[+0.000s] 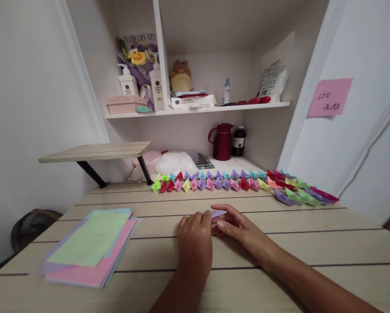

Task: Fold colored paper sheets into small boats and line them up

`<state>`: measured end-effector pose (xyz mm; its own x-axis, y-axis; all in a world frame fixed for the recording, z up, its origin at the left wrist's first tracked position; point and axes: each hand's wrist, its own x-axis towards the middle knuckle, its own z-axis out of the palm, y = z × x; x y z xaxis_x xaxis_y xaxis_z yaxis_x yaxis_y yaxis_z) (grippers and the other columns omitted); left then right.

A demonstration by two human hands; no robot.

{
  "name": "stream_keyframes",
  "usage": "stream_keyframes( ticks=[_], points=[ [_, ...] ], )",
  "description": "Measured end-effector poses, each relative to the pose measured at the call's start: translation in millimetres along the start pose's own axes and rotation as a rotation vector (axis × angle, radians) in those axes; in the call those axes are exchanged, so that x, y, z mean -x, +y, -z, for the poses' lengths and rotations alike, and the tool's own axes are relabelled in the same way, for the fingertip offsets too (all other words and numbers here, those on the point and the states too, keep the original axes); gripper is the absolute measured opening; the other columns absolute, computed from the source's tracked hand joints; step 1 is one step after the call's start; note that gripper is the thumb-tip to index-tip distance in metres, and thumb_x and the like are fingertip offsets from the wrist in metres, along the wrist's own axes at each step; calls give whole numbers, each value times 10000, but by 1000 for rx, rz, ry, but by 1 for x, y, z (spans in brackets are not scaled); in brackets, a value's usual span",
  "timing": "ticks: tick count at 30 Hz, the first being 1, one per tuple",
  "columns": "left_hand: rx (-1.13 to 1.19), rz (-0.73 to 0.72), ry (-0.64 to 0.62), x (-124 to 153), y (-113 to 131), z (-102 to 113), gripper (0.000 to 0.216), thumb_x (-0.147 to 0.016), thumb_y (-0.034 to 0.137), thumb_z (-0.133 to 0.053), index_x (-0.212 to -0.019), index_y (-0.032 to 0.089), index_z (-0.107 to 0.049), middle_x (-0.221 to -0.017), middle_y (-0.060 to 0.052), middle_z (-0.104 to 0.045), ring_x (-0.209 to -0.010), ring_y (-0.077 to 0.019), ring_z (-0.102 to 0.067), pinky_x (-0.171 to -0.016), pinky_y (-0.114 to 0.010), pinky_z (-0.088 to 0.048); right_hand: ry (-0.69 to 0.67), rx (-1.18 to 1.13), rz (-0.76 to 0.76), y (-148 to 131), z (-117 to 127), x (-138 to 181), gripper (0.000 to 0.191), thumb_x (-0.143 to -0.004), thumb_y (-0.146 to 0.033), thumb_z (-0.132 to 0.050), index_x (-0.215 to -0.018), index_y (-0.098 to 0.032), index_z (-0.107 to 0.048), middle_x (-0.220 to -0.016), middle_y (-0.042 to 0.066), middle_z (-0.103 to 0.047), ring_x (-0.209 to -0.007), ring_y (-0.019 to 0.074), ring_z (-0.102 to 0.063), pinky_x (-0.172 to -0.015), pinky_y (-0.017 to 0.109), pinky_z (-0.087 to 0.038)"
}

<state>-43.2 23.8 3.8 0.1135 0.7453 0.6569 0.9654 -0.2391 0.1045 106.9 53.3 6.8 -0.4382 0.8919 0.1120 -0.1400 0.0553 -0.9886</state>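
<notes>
Just above the table's middle, a small piece of folded light purple paper (218, 214) shows between my two hands. My left hand (195, 237) is closed around its left end, and the knuckles hide most of it. The curved fingers and thumb of my right hand (242, 226) hold the right end. Beyond my hands stand rows of small folded paper boats (210, 184) in many colours. A stack of coloured paper sheets lies to the left, with a green sheet (90, 238) on top.
Larger paper boats (304, 196) sit at the back right. A small raised wooden shelf (97, 152) stands at the back left. Behind the boats are a red jug (222, 142), a dark bottle (238, 141) and a white plastic bag (175, 163). A pink note (330, 98) hangs at right.
</notes>
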Motion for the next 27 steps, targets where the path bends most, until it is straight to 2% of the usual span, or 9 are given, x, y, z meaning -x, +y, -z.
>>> stream_keyframes(
  ticks=[7,12,15,18,21,23,27],
  points=[
    [19,-37,-33,-2,2,-1,203,-874,141,-543,-1026,210,-658,-781,-23,-666,-742,-223,-622,-695,-364,-417,14,-68,1,1,-1,-1,358,-813,-368,-662,-1137,-231,-597,-973,34,-664,-950,221,-616,-975,431,-413],
    [330,4,-78,-2,-1,-9,295,-866,90,-503,-1102,217,-628,-943,-41,-676,-840,-211,-624,-751,-342,-454,43,-95,25,-1,0,-2,310,-814,-306,-641,-1113,-227,-631,-1010,38,-679,-940,209,-613,-945,405,-426],
    [621,109,-67,-2,-2,-16,337,-810,61,-547,-1097,219,-629,-1008,-44,-656,-906,-191,-611,-802,-310,-468,41,-124,31,-3,1,-2,302,-802,-275,-633,-1099,-225,-635,-995,38,-692,-934,213,-622,-925,404,-436],
    [885,235,-66,-4,-1,-18,273,-777,90,-577,-1012,208,-652,-990,-44,-651,-859,-170,-609,-782,-285,-479,41,-142,28,-4,2,-2,272,-786,-255,-625,-1055,-216,-645,-963,36,-700,-944,226,-628,-909,395,-441],
    [1109,359,-114,-5,1,-16,125,-832,233,-553,-888,186,-655,-864,-39,-661,-748,-155,-604,-706,-265,-472,71,-91,18,-5,4,-3,178,-787,-266,-607,-931,-189,-677,-857,29,-693,-858,213,-629,-856,372,-449],
    [1242,437,-155,-5,3,-14,173,-852,303,-526,-818,171,-632,-746,-29,-643,-689,-151,-597,-662,-257,-460,79,-51,8,-4,5,-3,167,-800,-290,-592,-889,-182,-684,-783,25,-681,-787,203,-620,-812,366,-450],
    [1446,574,-188,-7,9,-12,129,-759,268,-609,-831,168,-574,-702,-7,-626,-599,-133,-595,-612,-253,-462,66,2,51,3,8,-5,229,-811,-358,-611,-958,-192,-667,-813,26,-665,-738,183,-596,-744,349,-452]
  ],
)
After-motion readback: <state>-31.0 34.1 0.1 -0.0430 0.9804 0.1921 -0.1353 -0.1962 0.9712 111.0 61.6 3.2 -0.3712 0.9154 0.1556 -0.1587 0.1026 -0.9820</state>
